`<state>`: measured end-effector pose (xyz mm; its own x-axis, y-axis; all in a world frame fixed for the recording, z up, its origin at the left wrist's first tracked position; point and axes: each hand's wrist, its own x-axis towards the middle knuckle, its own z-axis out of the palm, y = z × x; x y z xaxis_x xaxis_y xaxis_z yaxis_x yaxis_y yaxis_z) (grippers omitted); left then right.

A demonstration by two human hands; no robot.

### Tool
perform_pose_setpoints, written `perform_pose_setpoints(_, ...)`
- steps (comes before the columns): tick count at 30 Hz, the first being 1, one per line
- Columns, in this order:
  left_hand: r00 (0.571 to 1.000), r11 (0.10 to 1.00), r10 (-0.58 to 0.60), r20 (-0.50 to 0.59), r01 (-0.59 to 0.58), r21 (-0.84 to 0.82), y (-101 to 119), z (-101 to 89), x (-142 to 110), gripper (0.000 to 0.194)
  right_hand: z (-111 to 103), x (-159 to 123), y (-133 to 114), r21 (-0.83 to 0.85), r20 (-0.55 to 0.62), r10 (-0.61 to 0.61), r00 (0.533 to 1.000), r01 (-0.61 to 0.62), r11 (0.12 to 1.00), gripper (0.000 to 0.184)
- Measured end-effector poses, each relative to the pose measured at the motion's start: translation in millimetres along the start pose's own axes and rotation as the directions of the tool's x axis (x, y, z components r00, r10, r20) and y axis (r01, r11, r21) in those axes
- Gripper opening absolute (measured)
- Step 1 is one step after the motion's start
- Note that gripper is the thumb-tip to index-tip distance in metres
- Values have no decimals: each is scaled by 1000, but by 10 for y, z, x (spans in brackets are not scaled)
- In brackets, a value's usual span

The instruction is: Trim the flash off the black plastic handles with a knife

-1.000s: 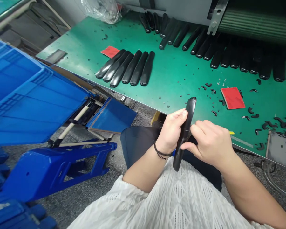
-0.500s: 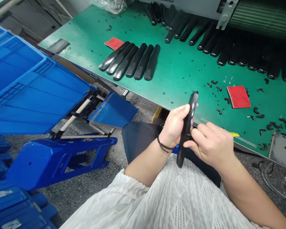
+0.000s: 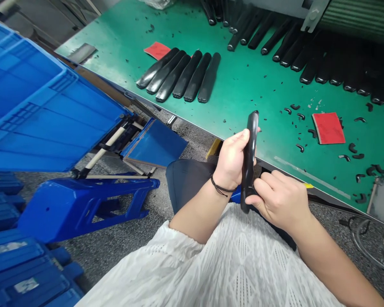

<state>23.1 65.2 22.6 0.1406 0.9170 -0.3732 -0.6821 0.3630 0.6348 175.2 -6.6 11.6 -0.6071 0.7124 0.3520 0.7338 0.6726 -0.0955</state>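
Note:
My left hand grips a long black moulded part upright, with its upper end sticking out above my fingers. My right hand pinches the lower part of the same piece between thumb and fingers. Both hands are held in front of my lap, just short of the table's near edge. A dark cord bracelet circles my left wrist. Several similar black parts lie side by side on the green table, out of reach of neither hand's fingers touching them. More stand in a long row farther back.
Small black scraps and a red pad lie on the table's right side. Left of me stand a tilted blue crate, a blue plastic stand and stacked blue crates. Machinery runs along the table's far edge.
The black part has turned more upright in my hands, and my right fingers sit lower on it. The whole scene has shifted upward and slightly right in view as my head moved.

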Motion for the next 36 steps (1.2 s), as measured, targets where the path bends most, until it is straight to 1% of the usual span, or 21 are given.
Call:
perform_pose_setpoints(4, 996, 999, 46, -78, -46, -1, 90, -23, 51, 38, -12, -20, -62, 69, 45, -36, 998, 33, 997, 58)
perform_pose_setpoints(7, 993, 997, 68, -98, -72, -37, 125, -53, 80, 36, -27, -40, -71, 46, 61, -52, 997, 50, 998, 56)
perform_pose_setpoints(9, 991, 995, 57, -118, -66, -78, 122, -82, 97, 36, -31, -47, -61, 11, 55, -68, 996, 67, 998, 51)
perform_pose_setpoints(15, 976, 979, 28, -218, -71, -192, 94, -179, 139, 37, -24, -41, -51, -63, -12, -96, 995, 95, 994, 46)
perform_pose_setpoints(20, 955, 963, -3, -295, -77, -258, 136, -231, 177, 40, 24, -78, -71, -82, -108, -109, 988, 101, 991, 41)
perform_pose_setpoints(22, 951, 956, -10, -308, -81, -283, 162, -259, 193, 41, 47, -109, -56, -29, -162, -113, 980, 110, 994, 34)
perform_pose_setpoints(23, 950, 952, -11, -313, -87, -294, 176, -275, 199, 41, 55, -124, -43, 13, -180, -103, 978, 107, 994, 26)
perform_pose_setpoints(24, 948, 947, -9, -319, -94, -306, 190, -291, 201, 41, 61, -137, -27, 54, -185, -74, 980, 86, 995, 16)
perform_pose_setpoints(25, 947, 943, -4, -323, -104, -317, 205, -304, 200, 41, 65, -147, -13, 97, -177, -35, 984, 52, 994, 11)
perform_pose_setpoints(27, 945, 932, 11, -326, -128, -338, 230, -316, 187, 41, 65, -156, 0, 210, -135, 71, 988, -42, 977, 26)
perform_pose_setpoints(28, 945, 928, 18, -327, -137, -345, 237, -313, 178, 41, 64, -153, -6, 287, -110, 128, 986, -91, 953, 32)
perform_pose_setpoints(30, 944, 924, 23, -331, -146, -353, 232, -296, 162, 42, 65, -134, -49, 472, -52, 204, 978, -157, 868, 38)
perform_pose_setpoints(32, 947, 932, 28, -321, -141, -334, 199, -281, 161, 43, 70, -101, -122, 623, -12, 241, 971, -181, 761, 36)
perform_pose_setpoints(33, 949, 945, 40, -312, -137, -297, 175, -283, 164, 44, 71, -81, -160, 670, -12, 254, 967, -181, 720, 30)
perform_pose_setpoints(34, 947, 962, 75, -311, -151, -227, 151, -294, 166, 43, 68, -61, -193, 704, -24, 272, 962, -177, 688, 23)
perform_pose_setpoints(35, 934, 975, 154, -322, -197, -104, 130, -314, 163, 40, 60, -41, -218, 728, -47, 300, 953, -173, 664, 16)
perform_pose_setpoints(36, 894, 956, 293, -339, -283, 80, 117, -341, 150, 34, 43, -25, -233, 746, -72, 335, 939, -172, 644, 12)
